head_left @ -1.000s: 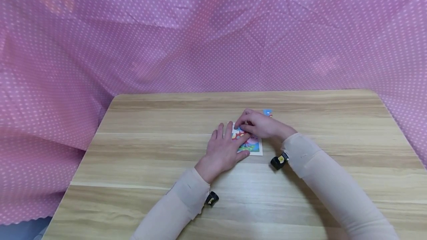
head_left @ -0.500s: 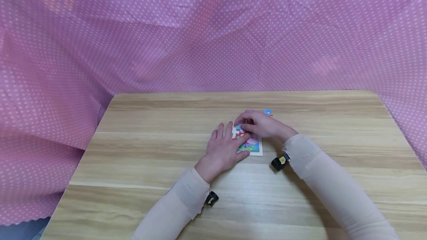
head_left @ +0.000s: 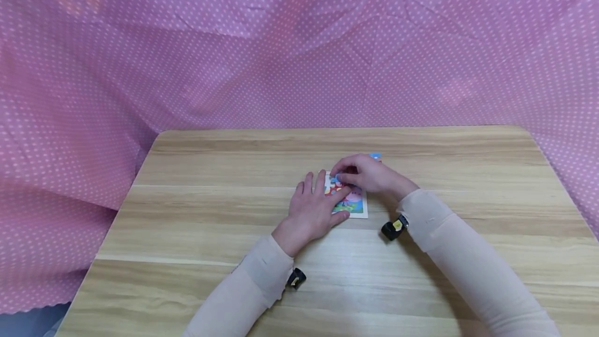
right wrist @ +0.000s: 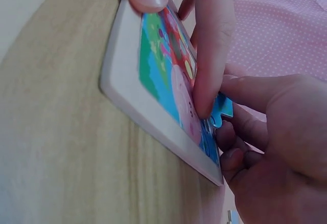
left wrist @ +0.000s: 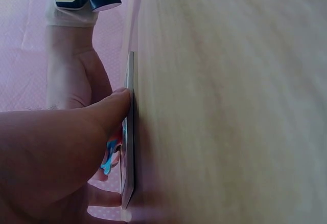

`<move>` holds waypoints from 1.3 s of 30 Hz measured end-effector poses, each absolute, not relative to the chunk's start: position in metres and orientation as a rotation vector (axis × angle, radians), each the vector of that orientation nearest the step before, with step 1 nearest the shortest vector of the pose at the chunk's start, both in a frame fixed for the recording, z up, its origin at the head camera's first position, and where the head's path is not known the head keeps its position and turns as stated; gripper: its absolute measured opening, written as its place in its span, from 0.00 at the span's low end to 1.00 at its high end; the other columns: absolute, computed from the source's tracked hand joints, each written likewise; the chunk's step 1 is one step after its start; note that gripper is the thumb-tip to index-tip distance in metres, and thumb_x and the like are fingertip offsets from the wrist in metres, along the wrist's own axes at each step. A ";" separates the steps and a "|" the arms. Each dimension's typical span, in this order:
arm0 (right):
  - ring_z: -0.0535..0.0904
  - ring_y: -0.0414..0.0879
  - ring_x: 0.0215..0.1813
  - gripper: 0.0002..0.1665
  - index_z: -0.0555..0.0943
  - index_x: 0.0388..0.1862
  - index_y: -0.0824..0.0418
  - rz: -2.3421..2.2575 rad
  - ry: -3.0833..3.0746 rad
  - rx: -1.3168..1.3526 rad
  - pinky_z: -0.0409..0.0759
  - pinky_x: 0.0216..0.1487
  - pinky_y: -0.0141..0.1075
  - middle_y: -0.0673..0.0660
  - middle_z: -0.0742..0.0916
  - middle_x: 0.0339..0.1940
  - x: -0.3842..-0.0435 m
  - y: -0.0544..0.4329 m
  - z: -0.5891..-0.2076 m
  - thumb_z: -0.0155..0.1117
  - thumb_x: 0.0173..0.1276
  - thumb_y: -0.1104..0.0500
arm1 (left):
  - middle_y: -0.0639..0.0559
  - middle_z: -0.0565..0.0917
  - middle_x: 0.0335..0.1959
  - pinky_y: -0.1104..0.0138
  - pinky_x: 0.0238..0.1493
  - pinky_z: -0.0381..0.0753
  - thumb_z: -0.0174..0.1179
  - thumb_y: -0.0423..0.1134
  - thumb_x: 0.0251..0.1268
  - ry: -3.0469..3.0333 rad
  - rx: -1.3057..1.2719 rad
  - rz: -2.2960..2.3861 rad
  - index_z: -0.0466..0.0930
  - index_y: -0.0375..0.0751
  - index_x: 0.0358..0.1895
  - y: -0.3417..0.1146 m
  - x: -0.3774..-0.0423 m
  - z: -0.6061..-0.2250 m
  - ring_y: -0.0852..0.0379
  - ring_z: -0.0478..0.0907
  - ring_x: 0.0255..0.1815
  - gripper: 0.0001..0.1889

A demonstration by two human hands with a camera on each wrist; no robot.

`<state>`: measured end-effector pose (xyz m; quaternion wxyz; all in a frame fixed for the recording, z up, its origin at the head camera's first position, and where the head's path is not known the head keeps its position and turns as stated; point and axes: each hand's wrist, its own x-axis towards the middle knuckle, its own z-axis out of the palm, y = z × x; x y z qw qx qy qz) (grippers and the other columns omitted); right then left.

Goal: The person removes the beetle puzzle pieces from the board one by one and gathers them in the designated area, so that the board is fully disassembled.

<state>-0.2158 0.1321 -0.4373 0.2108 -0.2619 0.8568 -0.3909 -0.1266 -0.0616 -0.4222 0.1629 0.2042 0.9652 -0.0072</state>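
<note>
A pale-rimmed rectangular puzzle tray [right wrist: 125, 75], holding a colourful cartoon picture, lies well inside the edges of the wood-grain desk [head_left: 187, 222]. The left hand [head_left: 311, 212] rests spread across it; the right hand's [head_left: 367, 173] grip pinches a blue jigsaw piece [right wrist: 223, 110] at its far part.

A cloth-screened recording corner, by the look of it; what kind of building holds it cannot be told.
In the head view, pink polka-dotted cloth [head_left: 299, 51] hangs in creased folds from nine o'clock through twelve to three, closing in a wood-grain bench [head_left: 210, 170] with rounded far corners. Black wrist-worn devices [head_left: 390, 229], at four and six o'clock, point to a filming set-up.
</note>
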 end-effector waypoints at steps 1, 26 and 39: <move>0.83 0.47 0.54 0.14 0.88 0.61 0.53 -1.094 2.376 -0.716 0.80 0.61 0.45 0.52 0.91 0.54 -0.215 0.132 -0.437 0.61 0.84 0.60 | 0.36 0.50 0.90 0.41 0.84 0.61 0.45 0.71 0.82 2.754 0.582 -0.019 0.54 0.80 0.86 -0.062 -0.127 -0.422 0.27 0.50 0.89 0.34; 0.80 0.52 0.55 0.17 0.85 0.65 0.59 -1.280 2.473 -0.503 0.79 0.56 0.41 0.58 0.88 0.59 -0.208 0.161 -0.430 0.62 0.84 0.59 | 0.36 0.48 0.90 0.41 0.87 0.55 0.46 0.71 0.81 2.751 0.550 0.049 0.55 0.81 0.85 -0.061 -0.126 -0.422 0.28 0.48 0.90 0.33; 0.83 0.52 0.46 0.15 0.87 0.62 0.61 -1.296 2.581 -0.511 0.83 0.42 0.34 0.60 0.91 0.53 -0.204 0.189 -0.428 0.62 0.83 0.60 | 0.36 0.49 0.90 0.38 0.86 0.56 0.48 0.71 0.81 2.768 0.540 0.074 0.56 0.81 0.85 -0.062 -0.124 -0.424 0.28 0.49 0.89 0.33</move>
